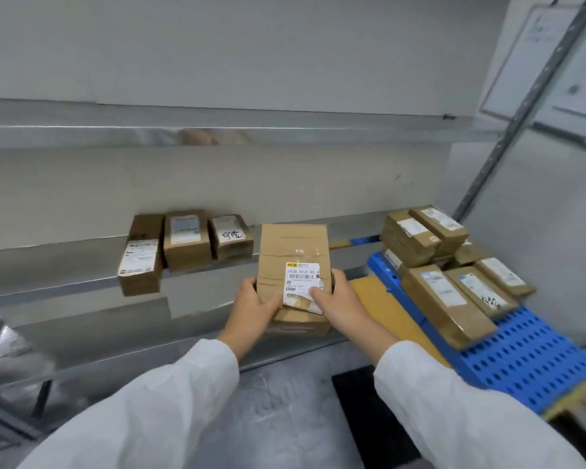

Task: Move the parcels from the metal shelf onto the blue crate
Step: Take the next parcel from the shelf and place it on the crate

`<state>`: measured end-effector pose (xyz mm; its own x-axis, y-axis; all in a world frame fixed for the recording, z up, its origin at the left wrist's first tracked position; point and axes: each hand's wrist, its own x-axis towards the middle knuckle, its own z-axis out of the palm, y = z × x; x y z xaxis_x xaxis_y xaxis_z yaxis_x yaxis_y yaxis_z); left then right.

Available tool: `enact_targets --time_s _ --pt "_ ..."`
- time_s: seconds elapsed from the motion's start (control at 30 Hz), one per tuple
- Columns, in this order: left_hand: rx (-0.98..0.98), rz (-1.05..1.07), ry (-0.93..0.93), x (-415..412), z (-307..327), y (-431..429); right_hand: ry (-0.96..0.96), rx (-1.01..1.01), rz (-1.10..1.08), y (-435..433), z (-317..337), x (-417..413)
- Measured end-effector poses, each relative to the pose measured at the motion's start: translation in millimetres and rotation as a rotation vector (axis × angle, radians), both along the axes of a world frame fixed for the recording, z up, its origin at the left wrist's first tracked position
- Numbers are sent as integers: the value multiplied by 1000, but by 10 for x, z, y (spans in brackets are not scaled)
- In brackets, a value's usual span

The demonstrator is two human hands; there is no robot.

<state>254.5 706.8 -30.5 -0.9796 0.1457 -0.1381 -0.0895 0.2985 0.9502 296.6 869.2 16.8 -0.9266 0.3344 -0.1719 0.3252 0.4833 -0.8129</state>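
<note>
View: we record one head-worn wide-angle camera | Facing: forward and down | Range: near, sleeves point(156, 401) enter at 6 o'clock | Field: metal shelf point(48, 265) 9 to 12 o'clock, blue crate point(528, 360) 3 to 4 o'clock

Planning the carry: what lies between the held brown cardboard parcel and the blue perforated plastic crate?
Head view: a flat yellow-brown board lies between the brown cardboard parcel and blue crate.

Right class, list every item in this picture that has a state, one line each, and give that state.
Labelled parcel: held in the air between both hands, label facing the camera.
Left hand: grips the parcel's left edge.
Right hand: grips its right edge, thumb on the label.
Shelf parcels: resting on the metal shelf, not yet moved.
Crate parcels: stacked on the blue crate.
</note>
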Motion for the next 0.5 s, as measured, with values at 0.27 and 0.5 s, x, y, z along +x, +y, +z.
enact_targets --time_s 0.27,0.5 --pt "-60 -135 36 323 56 973 28 -55 -127 942 -113 561" --pt "-61 -227 59 840 160 2404 35 21 -242 2318 -48 1145"
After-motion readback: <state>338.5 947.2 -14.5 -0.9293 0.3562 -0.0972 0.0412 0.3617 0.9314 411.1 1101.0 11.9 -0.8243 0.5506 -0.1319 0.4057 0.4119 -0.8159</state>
